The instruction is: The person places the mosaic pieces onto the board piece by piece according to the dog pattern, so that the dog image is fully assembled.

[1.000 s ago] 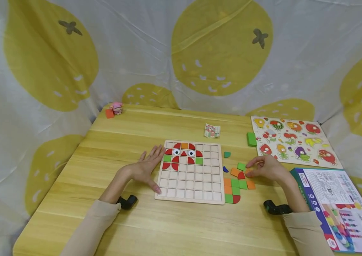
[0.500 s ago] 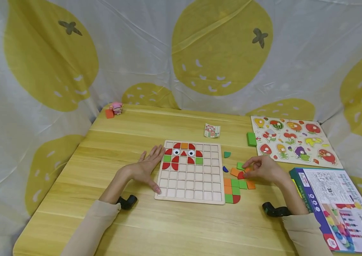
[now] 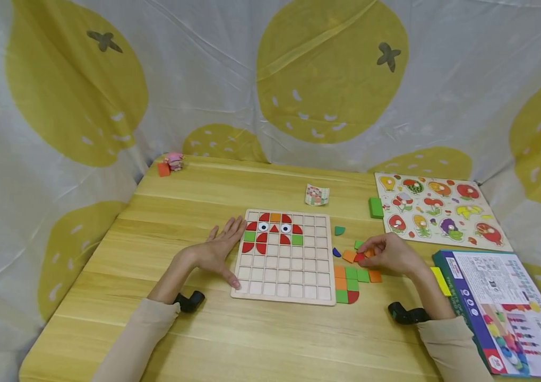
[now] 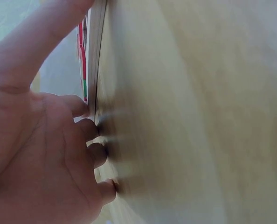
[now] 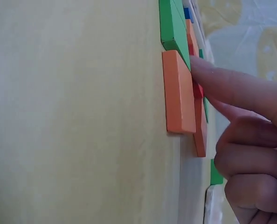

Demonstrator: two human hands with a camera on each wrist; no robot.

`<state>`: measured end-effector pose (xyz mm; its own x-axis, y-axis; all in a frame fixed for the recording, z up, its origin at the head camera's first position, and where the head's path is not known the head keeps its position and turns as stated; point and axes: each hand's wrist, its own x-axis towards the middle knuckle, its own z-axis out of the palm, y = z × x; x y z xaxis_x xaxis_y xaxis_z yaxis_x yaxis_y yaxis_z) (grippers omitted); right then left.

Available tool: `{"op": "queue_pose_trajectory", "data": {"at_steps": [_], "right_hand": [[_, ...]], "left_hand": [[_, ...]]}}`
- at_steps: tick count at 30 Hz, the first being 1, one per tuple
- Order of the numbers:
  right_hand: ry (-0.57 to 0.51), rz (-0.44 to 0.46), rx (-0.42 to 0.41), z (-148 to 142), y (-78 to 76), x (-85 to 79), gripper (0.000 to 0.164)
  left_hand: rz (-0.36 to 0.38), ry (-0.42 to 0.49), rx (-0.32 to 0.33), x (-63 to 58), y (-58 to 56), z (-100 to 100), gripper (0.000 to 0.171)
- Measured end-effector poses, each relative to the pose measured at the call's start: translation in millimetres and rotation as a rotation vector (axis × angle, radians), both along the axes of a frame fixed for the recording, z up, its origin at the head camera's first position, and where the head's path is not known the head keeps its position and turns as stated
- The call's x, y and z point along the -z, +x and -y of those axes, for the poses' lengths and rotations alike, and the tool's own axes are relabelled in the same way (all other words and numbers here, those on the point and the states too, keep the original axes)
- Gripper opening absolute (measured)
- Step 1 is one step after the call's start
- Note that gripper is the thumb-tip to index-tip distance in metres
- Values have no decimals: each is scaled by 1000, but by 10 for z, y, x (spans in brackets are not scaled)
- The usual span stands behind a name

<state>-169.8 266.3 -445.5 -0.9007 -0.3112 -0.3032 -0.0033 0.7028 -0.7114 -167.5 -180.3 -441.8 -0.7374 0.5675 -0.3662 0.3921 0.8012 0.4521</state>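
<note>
A square wooden grid board [image 3: 283, 277] lies mid-table, its upper left cells holding red, green, orange and eye tiles. My left hand [image 3: 215, 252] lies spread at the board's left edge, thumb on the near left corner; in the left wrist view its fingertips rest along the board's side. To the right of the board, my right hand [image 3: 389, 255] pinches a red quarter-circle tile [image 3: 359, 257] between thumb and index finger, the other fingers curled. An orange square tile [image 5: 178, 93] lies just below the thumb in the right wrist view, beside a green tile [image 5: 172, 25].
Several green and orange tiles [image 3: 351, 273] cluster along the board's right side. A small pattern card [image 3: 317, 195] lies behind the board. At right are a fruit puzzle board [image 3: 442, 212], a green block [image 3: 376, 208] and a box [image 3: 504, 307]. A pink figurine [image 3: 174, 161] stands far left.
My right hand has moved a little left, its fingertips coming onto the red tile, which shifted slightly with the orange tile beside it. The left hand has stayed in place.
</note>
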Motion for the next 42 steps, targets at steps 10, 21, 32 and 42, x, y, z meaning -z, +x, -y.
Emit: {"op": "queue_pose_trajectory", "data": {"at_steps": [10, 21, 32, 42], "right_hand": [[240, -18, 121, 8, -48, -42, 40], [28, -13, -102, -167, -110, -66, 32], [87, -82, -57, -13, -161, -8, 30], [21, -44, -92, -21, -165, 2, 27]], "left_hand": [[5, 11, -4, -19, 12, 12, 145], [4, 13, -1, -9, -2, 18, 145], [7, 4, 1, -51, 18, -7, 145], [12, 5, -1, -41, 16, 1, 145]]}}
